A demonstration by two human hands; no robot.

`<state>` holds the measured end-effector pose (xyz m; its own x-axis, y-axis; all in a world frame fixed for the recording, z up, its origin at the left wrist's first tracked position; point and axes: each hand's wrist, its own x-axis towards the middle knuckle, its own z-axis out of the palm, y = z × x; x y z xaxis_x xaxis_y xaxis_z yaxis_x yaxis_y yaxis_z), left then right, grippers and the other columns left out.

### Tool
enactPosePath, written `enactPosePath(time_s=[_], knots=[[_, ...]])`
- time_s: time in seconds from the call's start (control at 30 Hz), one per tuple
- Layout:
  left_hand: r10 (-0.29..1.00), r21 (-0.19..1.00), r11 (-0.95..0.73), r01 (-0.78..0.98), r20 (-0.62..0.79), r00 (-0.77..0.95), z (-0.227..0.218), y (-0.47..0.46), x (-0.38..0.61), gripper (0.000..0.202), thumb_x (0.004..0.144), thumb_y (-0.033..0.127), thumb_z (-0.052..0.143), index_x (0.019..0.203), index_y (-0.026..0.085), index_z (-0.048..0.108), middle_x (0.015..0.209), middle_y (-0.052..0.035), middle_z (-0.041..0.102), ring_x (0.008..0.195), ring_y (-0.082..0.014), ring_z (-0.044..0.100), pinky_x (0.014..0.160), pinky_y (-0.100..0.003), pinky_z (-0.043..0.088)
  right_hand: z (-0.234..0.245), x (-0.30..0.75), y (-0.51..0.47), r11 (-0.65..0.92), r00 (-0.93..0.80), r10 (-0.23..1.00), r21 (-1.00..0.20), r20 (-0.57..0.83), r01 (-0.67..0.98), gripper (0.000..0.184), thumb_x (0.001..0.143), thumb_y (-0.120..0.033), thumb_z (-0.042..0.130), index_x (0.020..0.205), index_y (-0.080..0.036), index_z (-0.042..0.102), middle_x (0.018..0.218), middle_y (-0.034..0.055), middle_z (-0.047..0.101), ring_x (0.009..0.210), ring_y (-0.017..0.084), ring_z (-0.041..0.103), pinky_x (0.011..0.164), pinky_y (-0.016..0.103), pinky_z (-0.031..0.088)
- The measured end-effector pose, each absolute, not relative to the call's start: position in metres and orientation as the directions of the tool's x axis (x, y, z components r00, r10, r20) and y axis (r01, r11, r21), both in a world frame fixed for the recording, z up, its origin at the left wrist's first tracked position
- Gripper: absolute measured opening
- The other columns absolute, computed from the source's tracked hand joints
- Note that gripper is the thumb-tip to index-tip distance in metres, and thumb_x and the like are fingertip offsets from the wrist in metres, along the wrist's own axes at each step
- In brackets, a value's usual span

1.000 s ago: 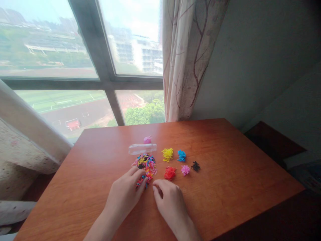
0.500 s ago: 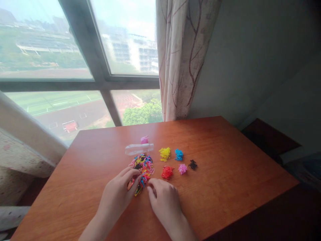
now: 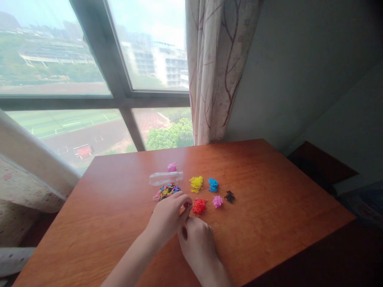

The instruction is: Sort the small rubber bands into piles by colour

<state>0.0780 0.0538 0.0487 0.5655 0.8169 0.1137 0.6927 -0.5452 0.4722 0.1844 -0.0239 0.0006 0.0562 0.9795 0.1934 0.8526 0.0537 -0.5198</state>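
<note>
My left hand (image 3: 172, 213) is pinched, thumb to forefinger, just left of a pile of red rubber bands (image 3: 199, 205). Whatever its fingertips hold is too small to make out. Below it my right hand (image 3: 197, 239) rests on the table with curled fingers, their tips hidden. The left fingertips come close to its knuckles. Behind the left hand lies a mixed heap of coloured rubber bands (image 3: 167, 191), partly covered by that hand. Sorted piles sit to the right: yellow bands (image 3: 196, 183), blue bands (image 3: 213, 184), pink bands (image 3: 217, 201) and black bands (image 3: 229, 197).
A clear plastic bag (image 3: 166, 178) lies flat behind the mixed heap, with a small pink bundle (image 3: 172, 167) beyond it. The brown wooden table (image 3: 269, 207) stands against a window (image 3: 155, 127) and a patterned curtain (image 3: 215, 79).
My left hand has moved right, from the mixed heap to beside the red pile, still pinched. My right hand has stayed nearly in place.
</note>
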Motion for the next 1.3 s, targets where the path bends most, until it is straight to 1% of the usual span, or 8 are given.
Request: enactPosePath(time_s=[0.23,0.4,0.57,0.73,0.87,1.03,1.17,1.3], knots=[[0.767,0.442,-0.594,0.672,0.062,0.638,0.042,0.067,0.1,0.013,0.078,0.013,0.06,0.077,0.023,0.068,0.084,-0.0004,0.07,0.072,-0.0164,0.067,0.062,-0.023,0.045,0.0,0.196,-0.041,0.103,0.072,0.961,-0.586,0.267,0.803,0.018,0.082,-0.007,0.053,0.074,-0.021,0.06,0.069,0.0001,0.067,0.064,0.016,0.064,0.058,0.024,0.033],[0.806,0.427,-0.561,0.709,0.085,0.586,0.049,0.065,0.089,0.019,0.088,0.02,0.051,0.094,0.025,0.069,0.097,-0.0036,0.07,0.08,-0.019,0.068,0.068,-0.027,0.048,0.001,0.208,-0.048,0.144,0.069,0.958,-0.674,0.278,0.724,0.018,0.085,-0.01,0.049,0.079,-0.023,0.061,0.069,-0.002,0.065,0.062,0.014,0.062,0.059,0.022,0.036],[0.837,0.447,-0.527,0.723,0.124,0.533,0.054,0.058,0.06,0.021,0.09,0.023,0.048,0.093,0.024,0.068,0.096,-0.0039,0.072,0.085,-0.0188,0.067,0.072,-0.027,0.05,-0.002,0.217,-0.047,0.133,0.12,0.949,-0.718,0.291,0.683,0.015,0.089,-0.017,0.051,0.081,-0.023,0.063,0.07,-0.0016,0.066,0.062,0.014,0.063,0.061,0.022,0.04],[0.865,0.504,-0.487,0.713,0.17,0.471,0.038,0.038,0.028,0.02,0.091,0.028,0.049,0.094,0.026,0.068,0.093,-0.0024,0.072,0.081,-0.0172,0.068,0.071,-0.025,0.051,-0.001,0.227,-0.039,0.117,0.153,0.935,-0.688,0.319,0.717,0.02,0.093,-0.022,0.048,0.083,-0.022,0.066,0.071,0.0014,0.067,0.061,0.015,0.063,0.061,0.023,0.041],[0.871,0.534,-0.482,0.695,0.208,0.445,0.023,0.017,0.01,0.02,0.094,0.027,0.047,0.093,0.025,0.067,0.08,0.0003,0.067,0.065,-0.0127,0.064,0.062,-0.02,0.049,0.003,0.237,-0.028,0.1,0.167,0.924,-0.638,0.345,0.763,0.021,0.095,-0.022,0.047,0.084,-0.021,0.066,0.072,0.0018,0.068,0.063,0.015,0.063,0.062,0.023,0.04],[0.866,0.576,-0.499,0.648,0.296,0.404,0.014,0.002,-0.004,0.016,0.093,0.023,0.049,0.096,0.024,0.064,0.086,-0.0002,0.068,0.073,-0.0119,0.066,0.068,-0.018,0.05,0.001,0.246,-0.018,0.071,0.175,0.917,-0.58,0.357,0.812,0.02,0.095,-0.021,0.048,0.087,-0.021,0.067,0.077,0.0023,0.07,0.067,0.016,0.065,0.064,0.023,0.041],[0.872,0.592,-0.489,0.64,0.309,0.38,0.01,-0.002,-0.007,0.016,0.093,0.02,0.049,0.098,0.024,0.064,0.085,0.0002,0.068,0.072,-0.0115,0.066,0.067,-0.017,0.05,-0.003,0.248,-0.018,0.06,0.162,0.914,-0.52,0.371,0.852,0.02,0.096,-0.02,0.048,0.088,-0.021,0.067,0.079,0.0032,0.071,0.068,0.016,0.066,0.065,0.023,0.041],[0.873,0.598,-0.486,0.637,0.309,0.377,0.006,-0.002,-0.004,0.018,0.093,0.019,0.048,0.099,0.024,0.064,0.084,0.0003,0.068,0.07,-0.011,0.066,0.066,-0.018,0.05,-0.007,0.247,-0.023,0.074,0.154,0.912,-0.521,0.381,0.85,0.019,0.096,-0.02,0.048,0.09,-0.021,0.067,0.081,0.003,0.072,0.069,0.016,0.067,0.065,0.023,0.043]])
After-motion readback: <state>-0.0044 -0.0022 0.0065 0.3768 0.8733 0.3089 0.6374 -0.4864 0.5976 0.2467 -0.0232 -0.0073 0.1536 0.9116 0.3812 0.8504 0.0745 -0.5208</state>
